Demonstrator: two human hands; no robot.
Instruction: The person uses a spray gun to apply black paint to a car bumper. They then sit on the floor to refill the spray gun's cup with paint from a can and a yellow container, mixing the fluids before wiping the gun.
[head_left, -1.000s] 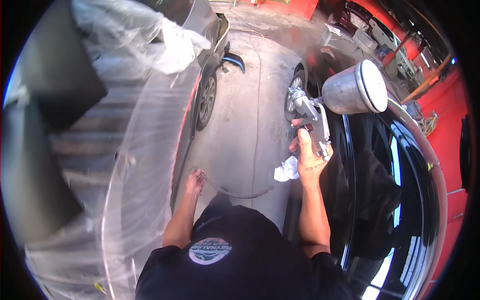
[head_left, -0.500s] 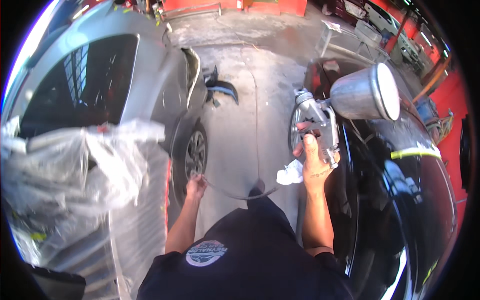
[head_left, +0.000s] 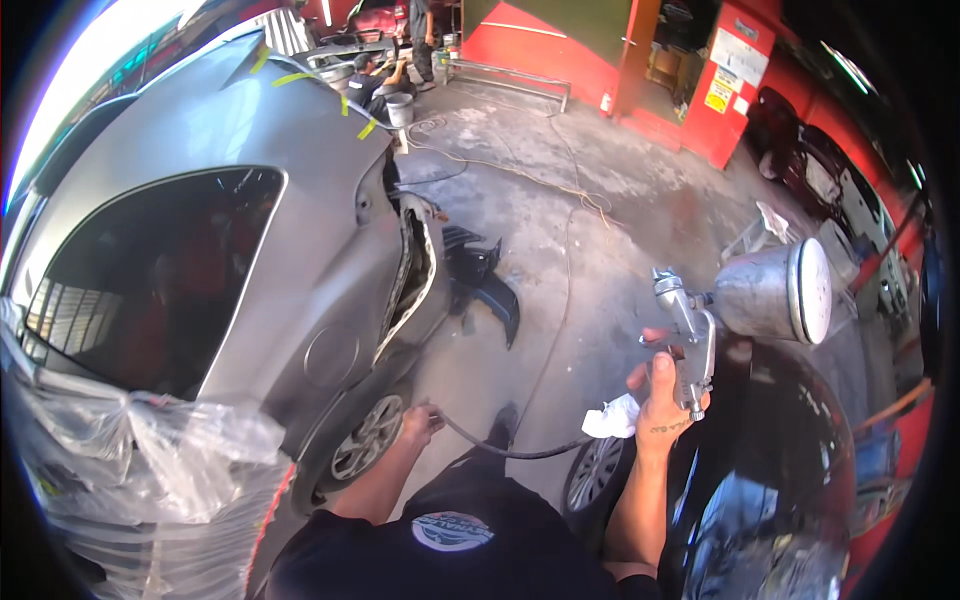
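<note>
My right hand (head_left: 660, 402) is wrapped round the handle of a metal spray gun (head_left: 706, 345). A silver paint cup (head_left: 765, 290) sits on the gun, tilted to the right. A crumpled white paper or cloth (head_left: 612, 418) hangs beside my right palm. Lower and to the left, my left hand (head_left: 421, 424) is closed on a dark air hose (head_left: 515, 455), which runs across my front toward the gun hand. Close to that hand stands a grey car (head_left: 320, 280), its rear corner stripped, with clear plastic sheeting (head_left: 150, 440) over part of its side.
A black car (head_left: 770, 440) stands close on my right. A dark, detached car part (head_left: 495, 300) lies on the floor by the grey car's rear. Thin hoses (head_left: 570, 260) trail over the concrete. Farther off are a crouching person (head_left: 368, 85), a bucket (head_left: 400, 110) and a metal bench (head_left: 510, 82).
My view has swung up and turned, showing more of the grey car's rear and the far workshop. Both hands keep their hold on the spray gun and the hose.
</note>
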